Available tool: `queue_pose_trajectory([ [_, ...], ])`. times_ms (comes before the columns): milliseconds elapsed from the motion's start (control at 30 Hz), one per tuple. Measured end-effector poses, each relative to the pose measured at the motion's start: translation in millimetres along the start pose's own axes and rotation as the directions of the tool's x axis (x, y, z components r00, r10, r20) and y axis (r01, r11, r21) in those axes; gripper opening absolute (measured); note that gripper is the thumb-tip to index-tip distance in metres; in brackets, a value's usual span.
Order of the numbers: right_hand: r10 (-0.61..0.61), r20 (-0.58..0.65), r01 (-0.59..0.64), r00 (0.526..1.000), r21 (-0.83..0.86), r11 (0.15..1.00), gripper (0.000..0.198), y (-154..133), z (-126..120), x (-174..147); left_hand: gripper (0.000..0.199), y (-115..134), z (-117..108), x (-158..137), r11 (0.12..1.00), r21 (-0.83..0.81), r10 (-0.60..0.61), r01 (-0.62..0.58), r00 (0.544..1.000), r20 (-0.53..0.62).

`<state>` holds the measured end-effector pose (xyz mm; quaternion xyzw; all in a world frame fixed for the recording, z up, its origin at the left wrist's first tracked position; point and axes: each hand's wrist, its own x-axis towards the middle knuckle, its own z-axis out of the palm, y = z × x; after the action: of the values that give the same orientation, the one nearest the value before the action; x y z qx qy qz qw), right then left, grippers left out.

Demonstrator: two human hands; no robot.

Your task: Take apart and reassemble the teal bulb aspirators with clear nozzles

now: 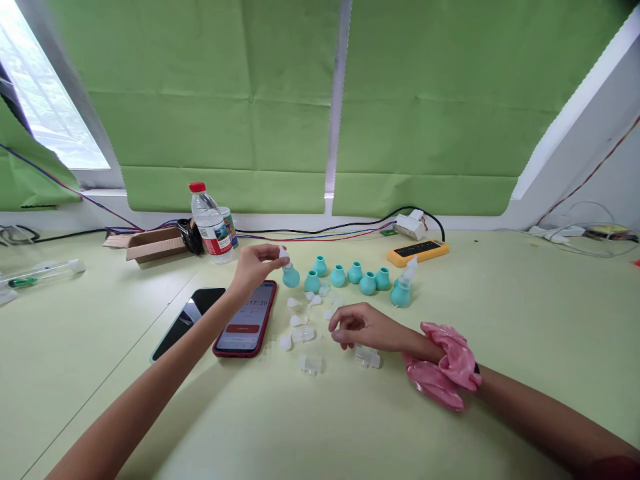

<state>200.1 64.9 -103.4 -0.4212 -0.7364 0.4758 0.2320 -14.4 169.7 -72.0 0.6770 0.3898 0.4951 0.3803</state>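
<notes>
My left hand (257,267) pinches the white nozzle of a teal squeeze bulb (291,277), which is upright at the left end of a group of bulbs. Several teal bulbs (338,275) with uncovered round mouths stand just to its right. Another teal bulb (401,293) at the group's right end has a clear, tapered nozzle (409,272) leaning from its top. My right hand (365,327) hovers over the table with loosely bent fingers apart and nothing visible in them. Near it lie small white caps (299,321) and clear plastic pieces (303,335), (367,357).
A red-cased phone (245,320) and a dark-screened phone (187,323) lie by my left forearm. Farther back are a water bottle (213,227), a cardboard box (156,245), a yellow-edged black device (418,253) and cables (320,233) along the wall.
</notes>
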Motion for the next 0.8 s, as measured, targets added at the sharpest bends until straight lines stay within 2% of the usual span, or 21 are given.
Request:
queue_pose_trajectory([
  [100,-0.044,-0.011,0.039,0.999,-0.265,0.963,0.021,5.3,0.3,0.0,0.032,-23.4,-0.9,6.4,0.990,0.142,0.016,-0.018,1.000,0.014],
  [200,-0.122,-0.121,0.032,0.985,-0.569,0.822,0.021,11.9,-1.4,1.4,0.035,-33.7,1.1,6.9,0.970,0.239,0.021,-0.044,0.995,0.096],
  [300,-0.180,-0.218,-0.036,0.959,-0.726,0.687,0.028,21.2,-5.6,5.5,0.036,-33.3,3.5,5.1,0.945,0.319,0.031,-0.071,0.991,0.129],
  [400,-0.163,-0.243,-0.093,0.956,-0.780,0.619,0.038,29.9,-9.9,9.6,0.037,-31.6,6.5,3.2,0.911,0.399,0.050,-0.102,0.989,0.139],
  [467,-0.145,-0.216,-0.090,0.966,-0.800,0.593,0.043,33.2,-11.0,10.9,0.040,-32.8,8.5,2.4,0.888,0.444,0.050,-0.117,0.986,0.161],
  [567,-0.126,-0.151,-0.048,0.980,-0.803,0.594,0.041,34.6,-10.2,11.1,0.046,-36.7,10.0,1.7,0.852,0.507,0.020,-0.133,0.975,0.222],
  [633,-0.117,-0.133,-0.036,0.984,-0.799,0.601,0.037,34.9,-9.6,11.0,0.048,-37.1,10.2,1.0,0.820,0.556,0.014,-0.131,0.978,0.210],
  [733,-0.101,-0.139,-0.050,0.985,-0.795,0.605,0.033,36.8,-10.2,11.4,0.046,-29.2,10.9,-2.3,0.762,0.620,0.170,-0.186,0.982,0.085],
  [800,-0.095,-0.153,-0.065,0.984,-0.792,0.607,0.030,38.6,-11.1,11.8,0.037,-19.6,13.0,-7.1,0.695,0.659,0.313,-0.289,0.946,0.084],
])
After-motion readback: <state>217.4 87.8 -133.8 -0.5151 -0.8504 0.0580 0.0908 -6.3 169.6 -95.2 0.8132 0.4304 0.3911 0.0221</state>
